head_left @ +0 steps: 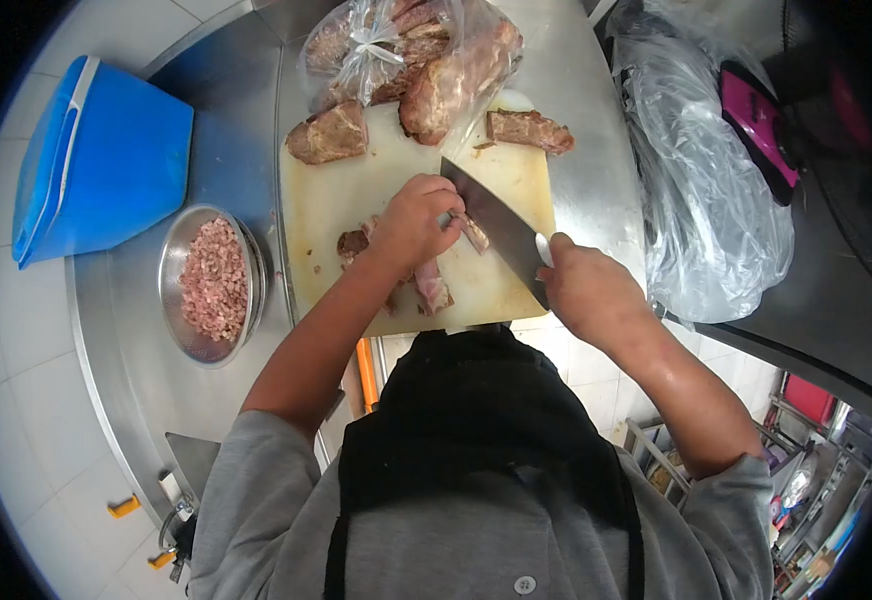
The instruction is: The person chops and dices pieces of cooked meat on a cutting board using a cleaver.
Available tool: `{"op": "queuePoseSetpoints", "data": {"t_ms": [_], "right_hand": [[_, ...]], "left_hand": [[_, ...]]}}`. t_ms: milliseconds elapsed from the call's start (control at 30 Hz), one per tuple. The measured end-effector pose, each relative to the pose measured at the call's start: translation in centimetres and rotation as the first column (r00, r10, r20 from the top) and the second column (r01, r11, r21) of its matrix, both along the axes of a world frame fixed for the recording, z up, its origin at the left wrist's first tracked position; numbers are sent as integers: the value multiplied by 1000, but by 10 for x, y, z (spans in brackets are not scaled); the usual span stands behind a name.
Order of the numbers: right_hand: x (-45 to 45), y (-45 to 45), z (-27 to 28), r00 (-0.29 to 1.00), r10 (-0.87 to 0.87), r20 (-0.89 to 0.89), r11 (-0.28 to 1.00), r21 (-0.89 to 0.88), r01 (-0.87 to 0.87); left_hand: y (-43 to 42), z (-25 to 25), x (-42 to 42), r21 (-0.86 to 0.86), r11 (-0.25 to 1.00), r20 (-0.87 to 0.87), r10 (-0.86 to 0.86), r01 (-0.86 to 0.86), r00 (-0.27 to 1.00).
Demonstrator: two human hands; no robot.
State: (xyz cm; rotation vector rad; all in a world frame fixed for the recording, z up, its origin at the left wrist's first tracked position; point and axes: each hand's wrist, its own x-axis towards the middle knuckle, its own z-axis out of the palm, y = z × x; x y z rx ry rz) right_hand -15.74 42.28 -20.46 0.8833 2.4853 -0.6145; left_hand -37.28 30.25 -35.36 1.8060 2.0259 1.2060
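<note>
As far as my head feed shows, right hand (596, 300) is clenched round the white handle of a cleaver (496, 215), its broad blade slanting across the cutting board (314, 205). Left hand (418, 222) has its fingers curled in, grasping a small meat strip (475, 235); the strip's end pokes out toward the blade. Can't tell from my angle if steel touches meat. A small grey patch at the left fingertips is too unclear to identify.

Longer meat strip (434, 288) lies on the board near the wearer's edge, beside the left forearm, with a dark brown piece (352, 243) on that arm's far side. Far edge of the board: one meat chunk (328, 134) at left, another (532, 131) at right, and a knotted clear bag of meat (371, 55) between them.

Left of the board I've got a steel colander (169, 325) holding diced meat (214, 280), just beside a blue bin (126, 150). Crumpled clear plastic (706, 190) sits off to the right.
</note>
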Motion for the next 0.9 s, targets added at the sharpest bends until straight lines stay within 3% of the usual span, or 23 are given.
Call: {"op": "queuePoseSetpoints", "data": {"t_ms": [200,433,533,600,733,833,900], "right_hand": [[-24,-10,-14,999,-31,42,999,-20,32],[-29,-28,-66,993,-62,-104,998,23,65],[-25,-22,-60,986,-68,-155,997,28,73],[-22,-13,-50,982,-43,-185,999,15,46],[3,-12,-14,959,-149,-242,988,-2,153],[20,-4,-10,927,-224,-300,972,6,236],[34,3,-17,905,-238,-354,965,19,262]], "left_hand": [[-3,-7,-6,16,1000,2,-1,1,1000],[-13,-13,2,-52,999,41,-7,9,999],[-11,8,0,-89,995,-53,-45,40,998],[-22,30,-10,-309,945,-73,-134,105,988],[-42,51,-37,-435,897,-120,-137,72,983],[-28,43,-49,-400,916,-125,-56,1,991],[-6,40,-46,-294,906,-65,298,-304,952]]}}
